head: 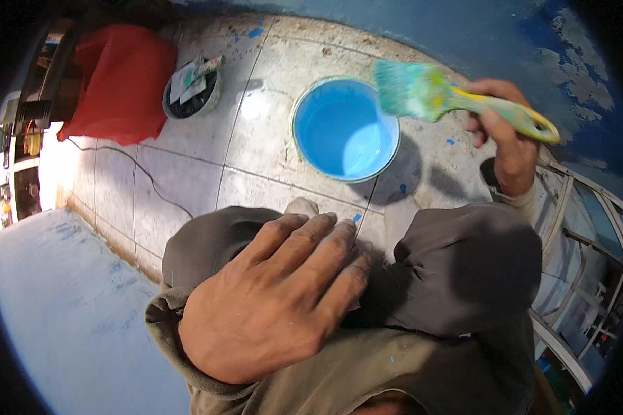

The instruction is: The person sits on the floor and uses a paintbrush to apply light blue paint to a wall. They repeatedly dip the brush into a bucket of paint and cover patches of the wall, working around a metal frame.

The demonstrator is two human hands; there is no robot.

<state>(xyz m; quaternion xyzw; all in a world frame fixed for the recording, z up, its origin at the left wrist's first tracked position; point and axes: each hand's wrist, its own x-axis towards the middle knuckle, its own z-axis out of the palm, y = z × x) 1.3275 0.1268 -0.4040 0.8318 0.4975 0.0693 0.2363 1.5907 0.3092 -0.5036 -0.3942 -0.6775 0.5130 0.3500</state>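
My right hand (509, 135) grips the handle of a wide paintbrush (425, 91) smeared with green, yellow and blue paint. Its bristles point left and overlap the right rim of a round bucket (294, 129) in view; whether they touch it I cannot tell. Light blue paint (337, 129) lies inside the bucket, with a bright patch of light on its surface. My left hand (275, 295), back upward, hovers or rests over my lap between my bent knees. Its fingers are stretched out and slightly apart; the palm is hidden, and no held thing shows.
Dusty floor tiles (259, 181) bear blue flecks. A small dark container (192, 101) with scraps stands left, beside a red cloth (124, 83). A cable (150, 184) crosses the floor. Along the top and right runs a blue wall (477, 36) with peeling patches; a metal frame (560, 207) stands right.
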